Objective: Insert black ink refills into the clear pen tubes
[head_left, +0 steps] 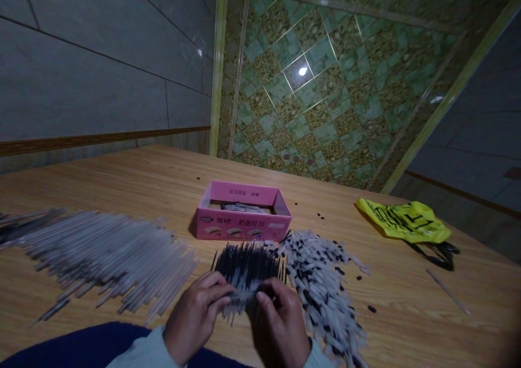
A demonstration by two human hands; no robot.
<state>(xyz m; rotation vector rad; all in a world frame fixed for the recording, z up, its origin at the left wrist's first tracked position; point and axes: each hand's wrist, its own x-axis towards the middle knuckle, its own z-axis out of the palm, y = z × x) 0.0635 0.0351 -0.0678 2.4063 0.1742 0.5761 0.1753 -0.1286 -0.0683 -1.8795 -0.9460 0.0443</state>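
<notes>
Pale tube (245, 295) lies crosswise between left hand (200, 309) and right hand (284, 315), each pinched on an end; dark rods (250, 262) lie just beyond.

We wear pale blue-green sleeves (140, 351) and dark blue clothing (81, 343). Our left hand (197, 311) and right hand (284, 316) are bare.

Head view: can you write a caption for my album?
Left hand and right hand by dark sticks, near a pink box.

Translucent piece (243, 294): pale, blurred, held crosswise above dark rods (249, 264). Rods: thin, densely heaped, mostly parallel, lying lengthwise on the desk (407, 330).
</notes>
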